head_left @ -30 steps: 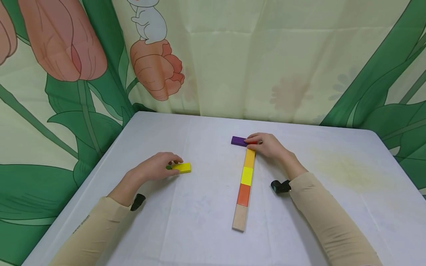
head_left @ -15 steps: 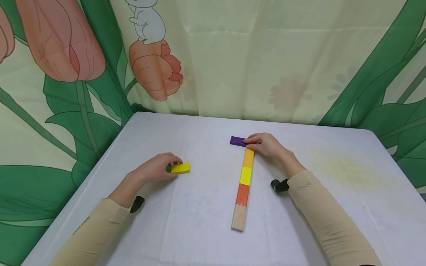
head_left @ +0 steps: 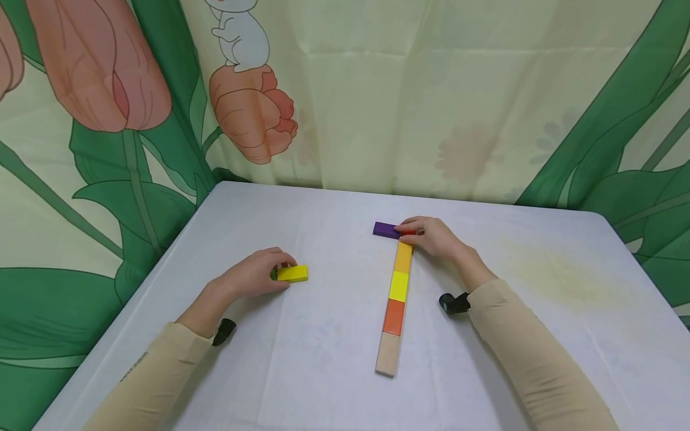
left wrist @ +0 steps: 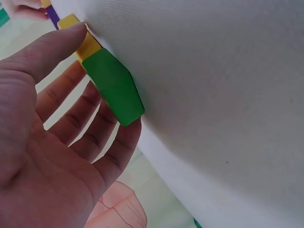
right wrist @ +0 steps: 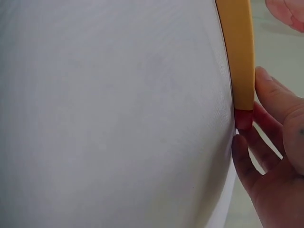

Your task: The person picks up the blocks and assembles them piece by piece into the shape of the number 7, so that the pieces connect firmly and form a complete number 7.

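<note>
On the table's left side, my left hand (head_left: 249, 274) holds a yellow block (head_left: 293, 273) between thumb and fingers. The left wrist view shows a green block (left wrist: 113, 86) end to end with it, its far side against my fingers. Farther back, my right hand (head_left: 435, 237) pinches a small red block (right wrist: 243, 118), mostly hidden by the fingers in the head view. A purple block (head_left: 385, 230) lies to the left of the red one. From there a row runs toward me: yellow-orange block (head_left: 403, 257), bright yellow block (head_left: 398, 286), orange-red block (head_left: 393, 317) and plain wooden block (head_left: 388, 354).
A white cloth covers the table (head_left: 329, 341), with a faint yellowish stain (head_left: 566, 278) on the right. Behind the far edge hangs a curtain (head_left: 366, 108) printed with tulips and a rabbit. Small black cameras sit at both wrists.
The left fingers have closed in slightly around the yellow block. The right hand and the row of blocks have stayed in place.
</note>
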A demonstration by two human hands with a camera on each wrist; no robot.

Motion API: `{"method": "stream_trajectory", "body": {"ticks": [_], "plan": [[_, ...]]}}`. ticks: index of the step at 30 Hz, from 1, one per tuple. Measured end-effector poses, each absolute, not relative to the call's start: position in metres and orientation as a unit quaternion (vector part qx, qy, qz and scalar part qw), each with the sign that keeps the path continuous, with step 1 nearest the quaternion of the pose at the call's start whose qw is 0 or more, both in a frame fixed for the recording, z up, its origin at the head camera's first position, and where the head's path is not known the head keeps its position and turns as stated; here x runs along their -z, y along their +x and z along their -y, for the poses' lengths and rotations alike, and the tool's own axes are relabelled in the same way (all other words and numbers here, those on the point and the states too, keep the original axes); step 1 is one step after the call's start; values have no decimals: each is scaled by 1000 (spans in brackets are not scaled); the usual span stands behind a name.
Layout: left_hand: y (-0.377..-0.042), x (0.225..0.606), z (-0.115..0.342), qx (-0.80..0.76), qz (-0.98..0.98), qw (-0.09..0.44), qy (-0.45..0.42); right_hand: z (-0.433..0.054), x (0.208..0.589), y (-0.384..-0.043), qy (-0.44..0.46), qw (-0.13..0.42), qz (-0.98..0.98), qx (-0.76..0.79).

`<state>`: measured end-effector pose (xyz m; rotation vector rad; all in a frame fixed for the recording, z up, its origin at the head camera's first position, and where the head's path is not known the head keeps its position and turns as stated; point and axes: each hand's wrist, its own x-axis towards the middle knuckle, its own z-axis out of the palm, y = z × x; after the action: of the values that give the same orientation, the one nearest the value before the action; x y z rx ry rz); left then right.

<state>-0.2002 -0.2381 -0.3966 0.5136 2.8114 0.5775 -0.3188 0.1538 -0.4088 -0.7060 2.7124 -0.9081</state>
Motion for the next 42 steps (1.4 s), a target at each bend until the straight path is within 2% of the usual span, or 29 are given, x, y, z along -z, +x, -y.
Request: {"method": "stream_trajectory", "body": {"ticks": [13, 19, 24, 31, 42], "plan": [[-202, 396, 236, -198, -957, 117, 178, -158, 404, -320, -232, 94, -916, 312], [-206, 381, 228, -180, -957, 104, 202, -162, 400, -319, -218, 97, -921, 308], [-218, 367, 208, -186, -951, 91, 228, -165, 401, -319, -211, 96, -923, 306], [-239, 366, 181, -217, -938, 73, 262, -171, 404, -320, -184, 99, -926, 314], [-259, 380, 162, -245, -930, 87, 258, -172, 411, -321, -181, 94, -928, 311]]}}
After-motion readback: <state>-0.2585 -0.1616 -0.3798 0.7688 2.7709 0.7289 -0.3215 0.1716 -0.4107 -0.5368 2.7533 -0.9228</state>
